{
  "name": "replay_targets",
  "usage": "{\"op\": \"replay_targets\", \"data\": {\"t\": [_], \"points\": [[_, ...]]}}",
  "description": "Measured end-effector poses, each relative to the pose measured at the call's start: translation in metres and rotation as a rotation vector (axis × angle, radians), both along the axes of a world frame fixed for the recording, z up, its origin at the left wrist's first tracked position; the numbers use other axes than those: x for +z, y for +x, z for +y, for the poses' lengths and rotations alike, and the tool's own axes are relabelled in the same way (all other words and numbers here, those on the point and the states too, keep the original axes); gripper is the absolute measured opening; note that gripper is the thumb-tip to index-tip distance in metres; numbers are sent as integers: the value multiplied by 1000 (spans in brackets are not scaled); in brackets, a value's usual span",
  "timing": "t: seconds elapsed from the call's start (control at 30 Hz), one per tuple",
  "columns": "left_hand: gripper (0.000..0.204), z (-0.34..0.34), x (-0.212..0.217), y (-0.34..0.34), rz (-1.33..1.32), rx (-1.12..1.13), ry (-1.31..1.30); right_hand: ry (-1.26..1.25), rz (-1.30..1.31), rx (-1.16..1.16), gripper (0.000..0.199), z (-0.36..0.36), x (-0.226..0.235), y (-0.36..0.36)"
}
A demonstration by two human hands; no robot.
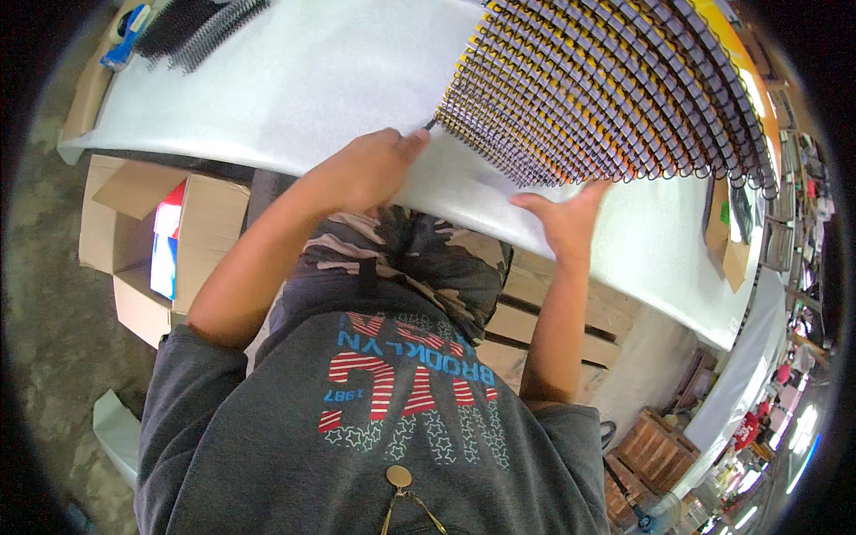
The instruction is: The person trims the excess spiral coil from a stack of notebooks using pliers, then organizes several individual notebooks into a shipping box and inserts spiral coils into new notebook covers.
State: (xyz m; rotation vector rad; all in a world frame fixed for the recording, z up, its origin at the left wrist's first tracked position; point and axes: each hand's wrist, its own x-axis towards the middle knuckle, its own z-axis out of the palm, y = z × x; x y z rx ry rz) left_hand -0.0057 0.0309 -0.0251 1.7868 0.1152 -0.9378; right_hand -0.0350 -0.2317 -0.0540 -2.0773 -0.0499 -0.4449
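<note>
A large stack of yellow and lavender sheets point(571, 98), edged with many rows of black wire loops, lies at the far right of a white-covered table point(267, 107). My left hand point(370, 169) is closed at the stack's left corner, with a thin black wire piece point(431, 125) pinched between thumb and finger. My right hand point(571, 218) is at the stack's near edge. Its thumb is spread away and a finger reaches the wire loops. The other fingers are partly hidden. Bundled black wire loop strips point(201, 36) lie at the table's far left.
A blue tape dispenser point(123, 40) rests at the far left edge. An open cardboard box point(214, 223) with a red, white and blue item stands left below the table. Wooden slats point(508, 334) are under the table, and a wooden crate point(655, 446) stands at the lower right.
</note>
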Motion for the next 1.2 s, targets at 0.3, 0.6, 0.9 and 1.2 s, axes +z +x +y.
{"op": "replay_targets", "data": {"t": [0.3,0.6,0.9,1.2], "points": [[63,10,-14,6,625,221,-672,-255,-26,38,55,14,-16,12],[55,8,-14,9,749,268,-843,-381,-8,41,63,7,-21,15],[47,-16,40,14,198,-66,121,-348,49,51,74,7,-24,16],[50,88,-13,66,-812,-3,1202,-201,524,292,80,-59,-7,41]]}}
